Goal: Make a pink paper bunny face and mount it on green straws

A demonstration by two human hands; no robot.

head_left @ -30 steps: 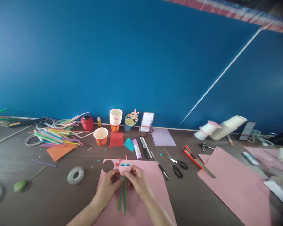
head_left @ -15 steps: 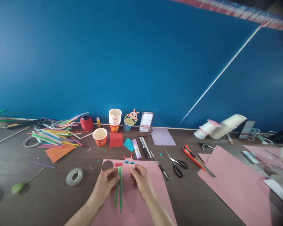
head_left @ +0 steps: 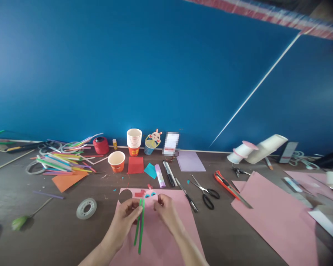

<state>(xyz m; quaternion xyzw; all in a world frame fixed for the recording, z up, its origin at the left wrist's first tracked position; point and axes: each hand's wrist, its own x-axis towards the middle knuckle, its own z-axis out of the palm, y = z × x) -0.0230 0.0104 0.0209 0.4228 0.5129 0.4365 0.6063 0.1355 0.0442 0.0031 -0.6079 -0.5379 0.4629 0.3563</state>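
My left hand (head_left: 129, 215) pinches two green strips (head_left: 141, 229) near their top ends; they hang down over a pink sheet (head_left: 161, 242). To their right, my right hand (head_left: 166, 210) has its fingers closed at the edge of a small pink paper piece (head_left: 150, 202), which spans the gap between my hands. Just beyond my fingers lies a pink cut-out face (head_left: 150, 193) with blue-ringed eyes, partly hidden. A red piece of paper (head_left: 139, 194) is beside it, and a dark round shape (head_left: 125, 195) shows at the sheet's upper left corner.
Scissors (head_left: 207, 193), a craft knife (head_left: 191, 199) and an orange cutter (head_left: 230, 187) lie to the right, before more pink sheets (head_left: 277, 218). A tape roll (head_left: 86, 208) sits left. Paper cups (head_left: 134, 140) and colored strips (head_left: 58, 162) are near the wall. Part of another person's hand shows far right.
The green strips have shifted and tilted slightly. The small pink piece now shows between my hands, and my right fingers have closed in on its edge.
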